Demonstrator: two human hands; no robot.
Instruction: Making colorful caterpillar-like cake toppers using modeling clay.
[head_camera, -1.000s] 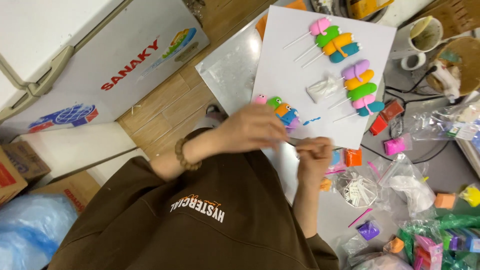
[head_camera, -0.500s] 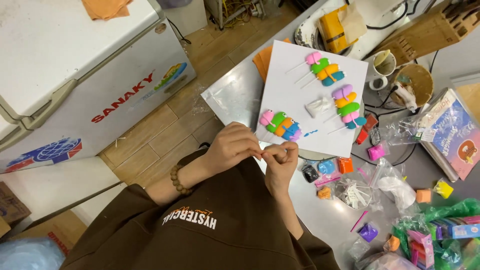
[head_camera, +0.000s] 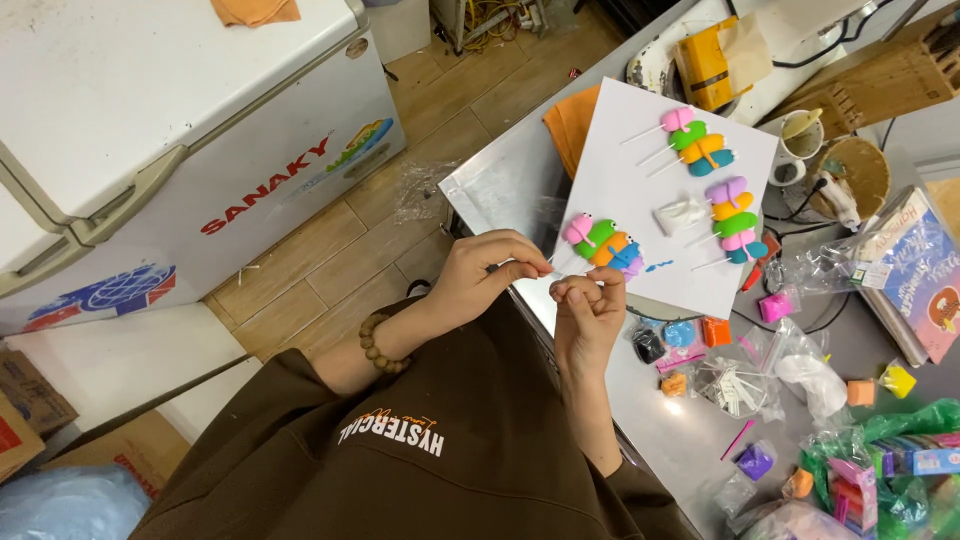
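Left hand (head_camera: 490, 275) and right hand (head_camera: 588, 305) meet fingertip to fingertip at the near edge of the white board (head_camera: 625, 180), fingers pinched together; whatever they pinch is too small to tell. Clay figure (head_camera: 603, 243) on sticks lies just beyond them, at the board's near-left corner.

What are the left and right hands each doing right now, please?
Left hand: fingers pinched together; what they hold cannot be told.
Right hand: curled shut; contents cannot be told.
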